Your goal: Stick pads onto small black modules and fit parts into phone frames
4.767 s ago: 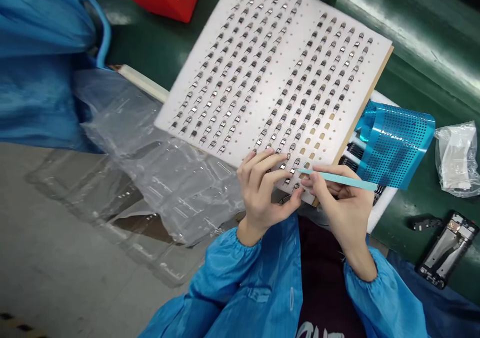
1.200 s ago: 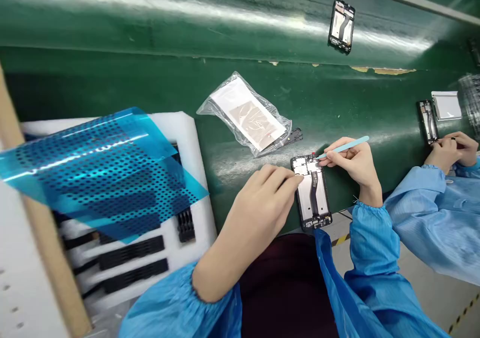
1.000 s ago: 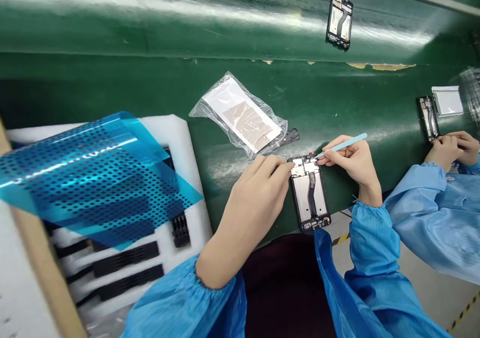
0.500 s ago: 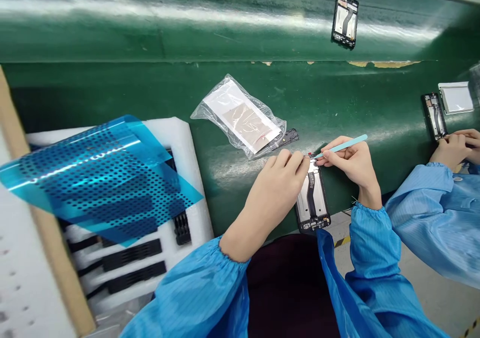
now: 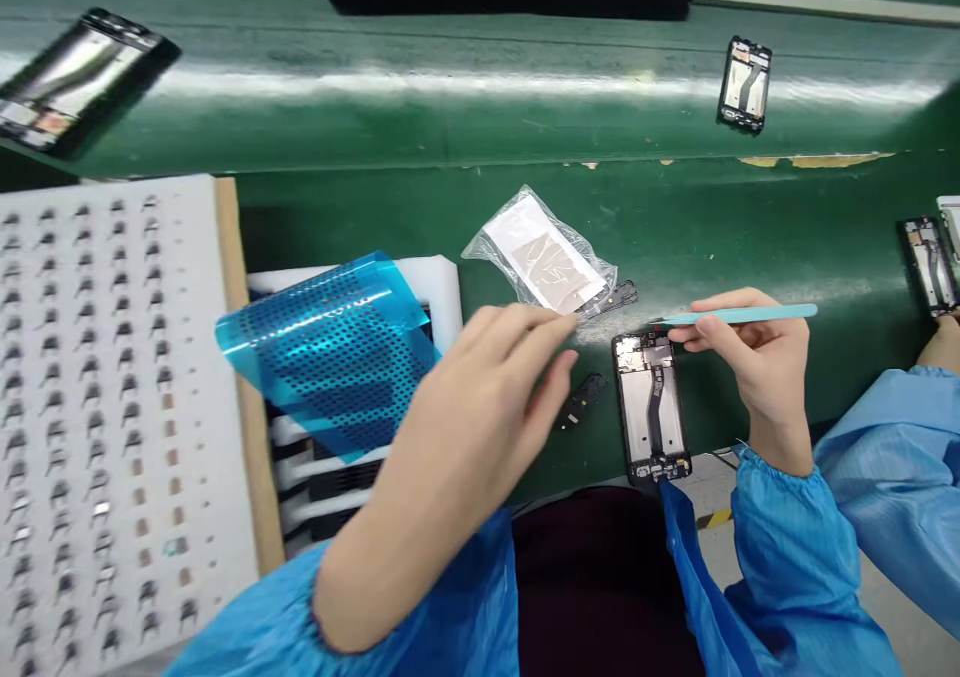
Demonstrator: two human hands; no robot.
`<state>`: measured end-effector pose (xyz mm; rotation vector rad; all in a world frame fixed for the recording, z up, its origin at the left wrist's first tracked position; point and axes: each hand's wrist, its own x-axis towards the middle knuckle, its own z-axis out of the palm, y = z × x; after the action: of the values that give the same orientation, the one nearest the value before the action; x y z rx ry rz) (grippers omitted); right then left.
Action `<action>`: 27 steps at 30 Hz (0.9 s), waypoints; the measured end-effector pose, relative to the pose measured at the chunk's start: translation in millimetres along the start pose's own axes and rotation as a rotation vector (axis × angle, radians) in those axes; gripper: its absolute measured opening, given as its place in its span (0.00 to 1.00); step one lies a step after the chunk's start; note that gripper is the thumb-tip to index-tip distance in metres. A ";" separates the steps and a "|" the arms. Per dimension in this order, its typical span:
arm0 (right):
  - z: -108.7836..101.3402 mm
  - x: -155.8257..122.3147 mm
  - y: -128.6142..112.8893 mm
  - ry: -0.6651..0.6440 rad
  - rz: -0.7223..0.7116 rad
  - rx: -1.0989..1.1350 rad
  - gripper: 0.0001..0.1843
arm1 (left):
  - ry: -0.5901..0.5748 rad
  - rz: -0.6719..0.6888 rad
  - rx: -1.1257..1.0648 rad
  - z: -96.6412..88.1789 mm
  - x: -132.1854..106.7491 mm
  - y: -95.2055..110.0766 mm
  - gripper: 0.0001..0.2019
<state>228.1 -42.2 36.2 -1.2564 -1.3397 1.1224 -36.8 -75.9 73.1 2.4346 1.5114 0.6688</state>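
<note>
A black phone frame (image 5: 651, 407) lies on the green table in front of me, with a dark flex strip down its middle. My right hand (image 5: 754, 367) pinches light-blue tweezers (image 5: 739, 314) whose tip hovers just above the frame's top edge. My left hand (image 5: 480, 412) is lifted left of the frame, fingers stretched out and slightly blurred, holding nothing. A small black part (image 5: 579, 404) lies between that hand and the frame. A clear bag (image 5: 544, 257) with a white and tan sheet rests behind them.
At left lies a white foam board (image 5: 105, 407) with rows of small metal parts. Beside it, a perforated blue film (image 5: 330, 352) covers a white tray of black parts. More phone frames (image 5: 744, 84) sit on the belt. Another person's blue sleeve (image 5: 892, 497) is at right.
My left hand has let go of the phone frame's top and swung left, opening up. The view has shifted left, bringing the foam board into sight. The tweezers have lifted slightly.
</note>
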 end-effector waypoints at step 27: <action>48.2 64.6 18.7 -0.393 0.062 -0.119 0.10 | -0.089 0.108 0.114 39.5 -3.5 -47.3 0.18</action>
<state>181.3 22.5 14.7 -1.2076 -1.6875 1.4018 -57.1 -54.7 18.9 2.6089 1.4291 0.4987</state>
